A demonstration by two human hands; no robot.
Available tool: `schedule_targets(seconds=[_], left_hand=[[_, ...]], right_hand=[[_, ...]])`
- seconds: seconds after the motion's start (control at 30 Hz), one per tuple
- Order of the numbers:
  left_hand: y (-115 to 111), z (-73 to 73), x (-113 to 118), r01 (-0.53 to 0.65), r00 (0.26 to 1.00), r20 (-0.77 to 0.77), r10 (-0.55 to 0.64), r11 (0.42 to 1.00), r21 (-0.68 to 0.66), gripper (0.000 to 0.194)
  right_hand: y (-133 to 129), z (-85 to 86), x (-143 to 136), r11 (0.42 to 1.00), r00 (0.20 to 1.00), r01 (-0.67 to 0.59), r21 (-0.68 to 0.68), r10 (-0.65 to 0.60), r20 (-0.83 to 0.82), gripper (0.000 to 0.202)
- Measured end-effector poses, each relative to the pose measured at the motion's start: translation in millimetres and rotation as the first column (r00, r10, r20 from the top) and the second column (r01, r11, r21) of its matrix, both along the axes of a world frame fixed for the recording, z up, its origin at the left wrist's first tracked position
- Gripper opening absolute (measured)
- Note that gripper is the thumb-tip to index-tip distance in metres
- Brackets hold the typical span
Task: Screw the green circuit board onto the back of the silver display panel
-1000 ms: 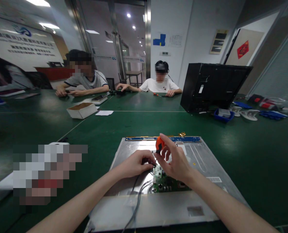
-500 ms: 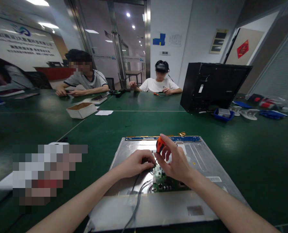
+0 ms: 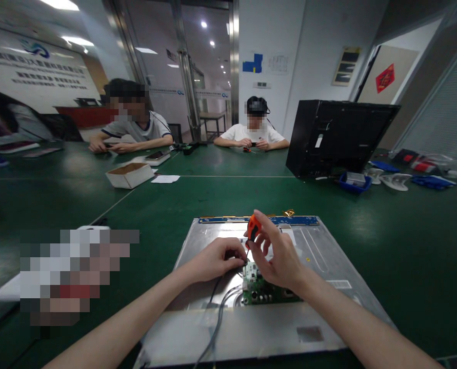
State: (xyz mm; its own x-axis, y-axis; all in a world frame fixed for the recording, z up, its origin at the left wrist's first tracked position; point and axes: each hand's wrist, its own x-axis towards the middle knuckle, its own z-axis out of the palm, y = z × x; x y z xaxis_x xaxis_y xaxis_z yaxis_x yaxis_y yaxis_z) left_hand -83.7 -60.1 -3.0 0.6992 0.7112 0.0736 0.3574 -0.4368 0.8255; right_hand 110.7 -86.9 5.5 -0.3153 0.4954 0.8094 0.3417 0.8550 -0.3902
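A flat metal display panel (image 3: 190, 333) lies on the table before me, with a green circuit board (image 3: 257, 287) on its middle. My right hand (image 3: 280, 251) grips a screwdriver (image 3: 254, 229) by its orange and black handle, the thin shaft pointing down to the board's upper left corner. Right at that corner, the fingers of my left hand (image 3: 224, 254) are pinched close to the screwdriver's tip; what they hold is too small to make out. Grey cables (image 3: 221, 312) run from the board's left side toward the panel's near edge. A blue circuit strip (image 3: 297, 220) lines the far edge.
A black monitor-like casing (image 3: 339, 136) stands at the back right, beside a blue tray (image 3: 354, 183). Toward the left are an open white box (image 3: 130, 175) and a paper slip (image 3: 165, 179). Two people (image 3: 253, 136) sit across the green table (image 3: 213, 197), another at far left.
The screwdriver's handle has turned slightly in my right hand's fingers. My left hand stays in place. The person opposite has brought a raised hand down to the other hand.
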Motion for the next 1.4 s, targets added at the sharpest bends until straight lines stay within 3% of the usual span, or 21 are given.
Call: schedule_targets(seconds=[0.37,0.77,1.1,1.4], left_hand=[[1.3,0.5,0.4,-0.005,1.000,0.010,0.005,1.000,-0.003,0.008],[-0.2,0.9,0.0,-0.004,1.000,-0.023,0.004,1.000,0.002,0.006],[1.9,0.1,-0.1,-0.005,1.000,0.007,0.005,1.000,0.008,0.009],[1.9,0.2,0.0,0.004,1.000,0.020,-0.004,1.000,0.009,0.009]], right_hand=[[0.6,5.4,-2.1,0.997,0.999,0.042,0.068,-0.041,-0.013,0.066],[-1.1,4.5,-1.1,1.000,1.000,-0.016,-0.005,0.016,-0.009,0.071],[1.2,3.2,-2.1,0.998,0.999,0.035,0.050,-0.034,-0.013,0.065],[-1.6,4.5,-1.0,1.000,1.000,-0.013,-0.022,0.012,-0.011,0.069]])
